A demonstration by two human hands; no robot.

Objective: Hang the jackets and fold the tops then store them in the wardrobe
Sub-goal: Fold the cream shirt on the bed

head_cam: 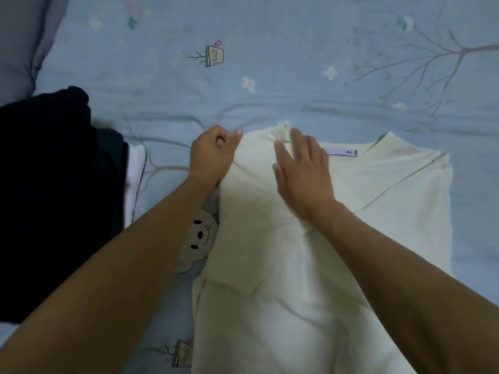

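A pale cream top (310, 238) lies spread on the bed (270, 76), collar away from the person, its white neck label (341, 152) showing. The far side panel is already turned in, its edge running diagonally across the chest. The left hand (212, 155) has its grip closed on the near shoulder edge of the top, fingers curled round a pinch of the cloth. The right hand (302, 176) lies flat on the fabric beside it, fingers straight and gripping nothing, just below the collar.

From where I stand this looks like the second side fold, with the left shoulder and sleeve about to be brought in over the middle. To do it well, the flat hand should mark the fold line and hold the body of the top steady, while the pinching hand lifts the edge only a little and lays it across so that it runs parallel to the other side. There is a ridge of bunched cloth below the right wrist, and it wants smoothing toward the hem before anything is laid over it, or the crease will set in.

A heap of dark clothes (54, 198) sits to the left on the bed, with something white (135, 179) at its edge. No wardrobe is in view.
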